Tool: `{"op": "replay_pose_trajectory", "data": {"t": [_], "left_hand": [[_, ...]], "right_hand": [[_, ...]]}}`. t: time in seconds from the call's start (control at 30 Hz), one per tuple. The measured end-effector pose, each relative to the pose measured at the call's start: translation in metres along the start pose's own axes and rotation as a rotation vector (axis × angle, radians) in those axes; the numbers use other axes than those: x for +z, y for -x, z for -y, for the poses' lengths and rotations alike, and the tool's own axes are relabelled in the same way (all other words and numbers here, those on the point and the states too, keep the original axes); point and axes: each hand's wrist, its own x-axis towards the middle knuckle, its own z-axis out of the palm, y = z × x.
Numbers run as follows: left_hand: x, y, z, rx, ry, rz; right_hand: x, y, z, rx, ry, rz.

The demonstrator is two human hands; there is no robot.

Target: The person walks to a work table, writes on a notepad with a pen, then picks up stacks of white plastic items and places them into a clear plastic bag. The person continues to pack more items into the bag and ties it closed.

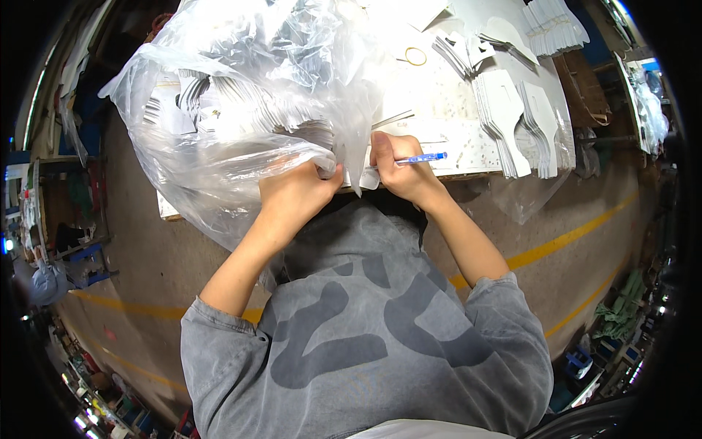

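A large clear plastic bag [212, 150] bulges over the left part of the table, with stacks of white die-cut pieces [252, 102] inside it. My left hand [300, 189] is closed at the bag's near edge, thumb and fingers pinching the film. Just to its right, my right hand [404, 172] is closed around a blue pen [424, 158], whose blue end sticks out to the right. A small white piece [370, 178] shows by my right fingertips; I cannot tell whether they grip it. Both hands are at the table's front edge.
Right of my hands lie stacked white paddle-shaped pieces [502, 110], with another stack [540, 121] beside them. Farther back are a yellow rubber band [415, 56] and a banded white bundle [553, 28]. Clear film [528, 196] hangs off the table's right front edge.
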Motion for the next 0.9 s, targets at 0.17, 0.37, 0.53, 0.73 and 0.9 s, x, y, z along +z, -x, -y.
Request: {"op": "replay_pose_trajectory", "data": {"t": [0.17,0.37,0.53,0.73,0.9], "left_hand": [[0.006,-0.002,0.006,0.039,0.037,-0.027],[0.003,-0.002,0.002,0.004,-0.002,0.011],[0.008,-0.005,0.009,0.009,0.014,0.01],[0.003,-0.002,0.005,0.064,0.024,-0.03],[0.008,-0.003,0.008,0.022,0.02,-0.004]], "right_hand": [[0.007,-0.002,-0.002,-0.029,0.022,-0.008],[-0.004,-0.002,-0.01,0.043,-0.236,0.083],[-0.019,-0.001,-0.013,0.248,-0.443,0.091],[-0.016,-0.007,-0.004,0.289,-0.481,0.0],[-0.01,-0.006,-0.003,0.231,-0.365,-0.033]]}}
